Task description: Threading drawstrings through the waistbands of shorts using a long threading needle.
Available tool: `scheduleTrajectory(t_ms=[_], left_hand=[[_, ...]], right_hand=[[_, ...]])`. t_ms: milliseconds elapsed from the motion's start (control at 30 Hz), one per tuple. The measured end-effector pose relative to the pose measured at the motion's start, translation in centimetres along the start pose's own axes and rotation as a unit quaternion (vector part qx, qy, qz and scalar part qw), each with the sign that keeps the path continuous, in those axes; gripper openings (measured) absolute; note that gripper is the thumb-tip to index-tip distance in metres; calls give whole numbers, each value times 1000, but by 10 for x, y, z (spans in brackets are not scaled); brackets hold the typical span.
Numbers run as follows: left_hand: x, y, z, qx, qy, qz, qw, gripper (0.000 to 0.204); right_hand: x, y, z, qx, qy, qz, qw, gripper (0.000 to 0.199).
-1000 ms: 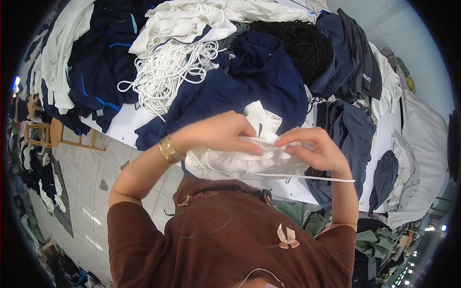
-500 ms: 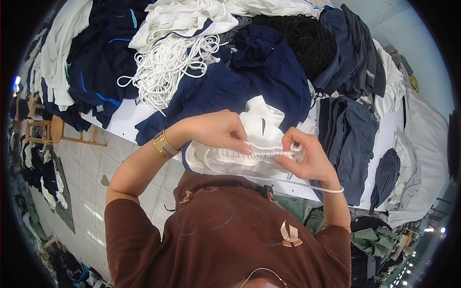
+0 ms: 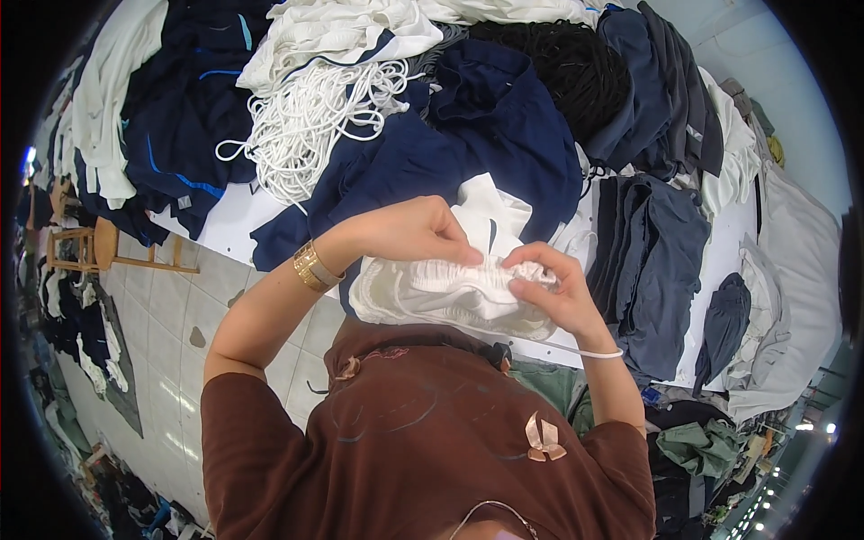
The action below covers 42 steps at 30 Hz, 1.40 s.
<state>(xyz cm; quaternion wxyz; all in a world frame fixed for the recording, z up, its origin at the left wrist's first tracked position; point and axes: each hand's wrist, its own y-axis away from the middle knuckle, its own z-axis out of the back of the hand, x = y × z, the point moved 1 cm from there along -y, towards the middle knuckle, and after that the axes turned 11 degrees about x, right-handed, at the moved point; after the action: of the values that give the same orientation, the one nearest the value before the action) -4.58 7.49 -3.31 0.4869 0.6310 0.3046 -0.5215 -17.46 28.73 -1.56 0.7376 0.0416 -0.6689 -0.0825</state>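
Observation:
A white garment with a gathered elastic waistband (image 3: 432, 275) lies bunched at the table's near edge, in front of me. Its waistband is pinched by my left hand (image 3: 421, 232), thumb and fingertips closed on the top edge. Close beside it, my right hand (image 3: 560, 281) grips the band's right part between thumb and bent fingers. A white cord (image 3: 585, 352) runs out from under the garment and across my right wrist. The inside of the band and the cord's other end are hidden in the folds.
Dark navy garments (image 3: 405, 162) lie just beyond my hands. A heap of white cords (image 3: 301, 135) sits to their left, a heap of black cords (image 3: 576, 81) behind. Folded dark grey garments (image 3: 643, 270) stack at right. A wooden stool (image 3: 106, 241) stands on the tiled floor at left.
My left hand has shifted right, and my hands are now closer together. The waistband, stretched straighter before, is bunched between them. The cord has slid somewhat on my right wrist.

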Motion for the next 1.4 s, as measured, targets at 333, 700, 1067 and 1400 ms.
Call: scheduleTrajectory(t_ms=[333, 700, 1067, 1400], left_hand=[[-6, 1, 1, -20, -15, -2, 1000, 29], [-9, 6, 2, -44, 18, -16, 999, 26], [-34, 0, 11, -230, 123, -117, 958, 19], [-43, 30, 30, -558, 123, -313, 759, 28]], right_hand=[[-23, -5, 11, 1, -72, -6, 997, 19], [-49, -10, 6, 17, -307, -21, 951, 26], [2, -45, -28, -33, -171, 181, 968, 37], [56, -101, 3, -121, 154, 240, 951, 56]])
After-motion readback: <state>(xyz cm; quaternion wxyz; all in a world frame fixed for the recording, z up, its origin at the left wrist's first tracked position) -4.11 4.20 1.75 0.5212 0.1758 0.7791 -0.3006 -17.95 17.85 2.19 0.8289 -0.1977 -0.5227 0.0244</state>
